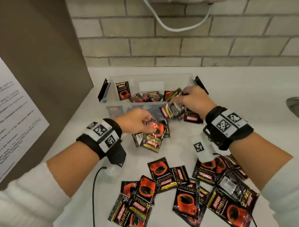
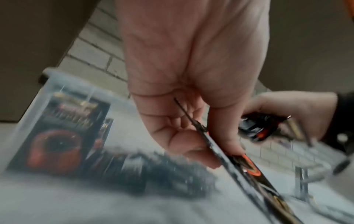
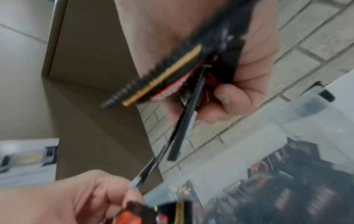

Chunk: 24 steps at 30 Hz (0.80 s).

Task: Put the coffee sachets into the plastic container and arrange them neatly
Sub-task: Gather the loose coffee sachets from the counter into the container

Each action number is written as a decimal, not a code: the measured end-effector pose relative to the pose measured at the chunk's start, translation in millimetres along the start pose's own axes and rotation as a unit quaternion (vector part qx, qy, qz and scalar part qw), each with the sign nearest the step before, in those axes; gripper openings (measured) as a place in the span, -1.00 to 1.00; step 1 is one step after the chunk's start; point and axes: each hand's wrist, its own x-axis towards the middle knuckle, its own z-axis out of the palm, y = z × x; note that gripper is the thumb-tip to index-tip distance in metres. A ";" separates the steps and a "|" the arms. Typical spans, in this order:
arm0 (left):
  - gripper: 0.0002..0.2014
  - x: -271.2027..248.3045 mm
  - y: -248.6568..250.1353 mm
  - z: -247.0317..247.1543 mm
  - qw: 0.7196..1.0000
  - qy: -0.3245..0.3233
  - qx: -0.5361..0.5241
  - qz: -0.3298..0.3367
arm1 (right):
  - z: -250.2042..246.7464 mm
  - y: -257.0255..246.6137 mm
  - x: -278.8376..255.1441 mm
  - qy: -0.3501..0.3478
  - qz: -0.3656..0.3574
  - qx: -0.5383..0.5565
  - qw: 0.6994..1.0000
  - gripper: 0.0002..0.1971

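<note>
Clearly, both my hands were loaded: my left hand (image 1: 138, 122) pinched a few coffee sachets (image 1: 153, 136) at the container's near wall, and my right hand (image 1: 193, 99) gripped a bundle (image 1: 173, 108) over the plastic container (image 1: 149, 77) at twelve o'clock on the tabletop (image 1: 241, 91). More sachets (image 1: 184, 196) lay at six. I judged squaring each bundle's edges before lowering it upright beside the standing sachet (image 1: 122, 90) wisest.
</note>
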 end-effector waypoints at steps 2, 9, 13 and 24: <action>-0.60 5.0 9.6 -27.9 0.999 0.051 0.001 0.015 | -6.9 -8.1 18.3 0.096 0.008 0.107 0.990 -0.83; -0.80 33.3 22.5 -93.8 0.951 0.292 -0.102 0.001 | 0.0 2.9 96.3 0.194 0.103 0.183 0.958 -0.64; -0.65 59.3 15.5 -92.3 0.923 0.359 -0.129 -0.056 | 9.8 0.0 107.8 0.168 0.140 0.164 0.962 -0.22; -0.72 39.8 1.7 -61.6 0.967 0.221 -0.122 -0.030 | 16.6 2.3 72.8 0.116 -0.024 0.028 0.993 -0.76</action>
